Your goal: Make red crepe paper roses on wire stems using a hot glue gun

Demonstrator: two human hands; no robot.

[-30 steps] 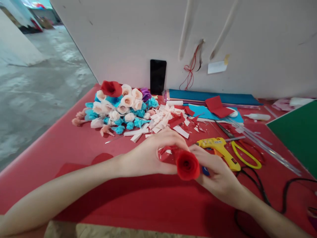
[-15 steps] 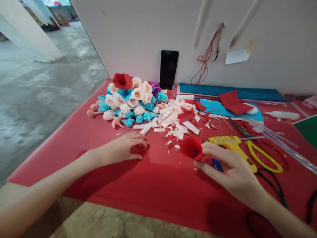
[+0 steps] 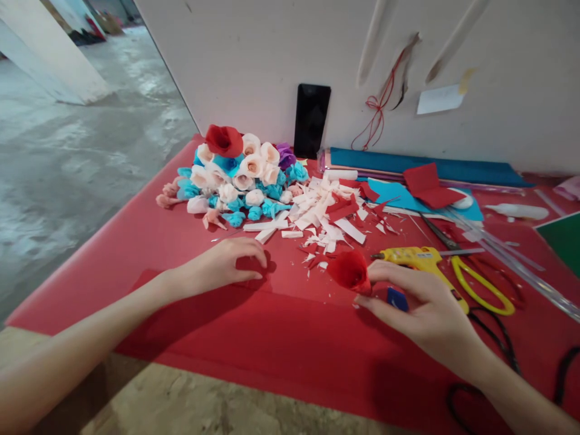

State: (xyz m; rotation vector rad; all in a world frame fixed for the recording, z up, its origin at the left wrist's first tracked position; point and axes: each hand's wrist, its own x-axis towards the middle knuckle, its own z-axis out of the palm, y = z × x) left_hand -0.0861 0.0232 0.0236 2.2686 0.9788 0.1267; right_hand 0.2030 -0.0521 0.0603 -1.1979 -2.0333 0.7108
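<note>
Over the left half of the red desk (image 3: 81,290), the left hand (image 3: 217,263) is held with its fingers curled and its thumb apart; a gap is seen between them, and nothing is seen to be gripped. Beyond it, a pile of paper flowers (image 3: 251,166) in white, blue, pink and purple is topped by a large red bloom (image 3: 224,141); the lower flowers are partly covered by the upper ones. To the right, a dark phone (image 3: 312,121) is propped against a pale panel (image 3: 249,66), and white and red paper scraps (image 3: 317,208) are strewn nearer. Just in front of the scraps, a red paper flower (image 3: 345,270) is pinched between the thumb and fingers of the right hand (image 3: 421,308). Its wide mouth is turned upward and leftward, its long axis is slanted down to the right, and its narrow end is hidden at the fingertips. Within the hand's curve, a small blue object (image 3: 397,299) is partly covered and cannot be identified. Farther right, a yellow glue gun (image 3: 421,258) is partly blocked by the hand, with yellow-handled scissors (image 3: 487,296) beside it. Beyond these, a white bottle (image 3: 516,210) is laid on its side, its contents unseen; a green board (image 3: 564,241) is cut off.
</note>
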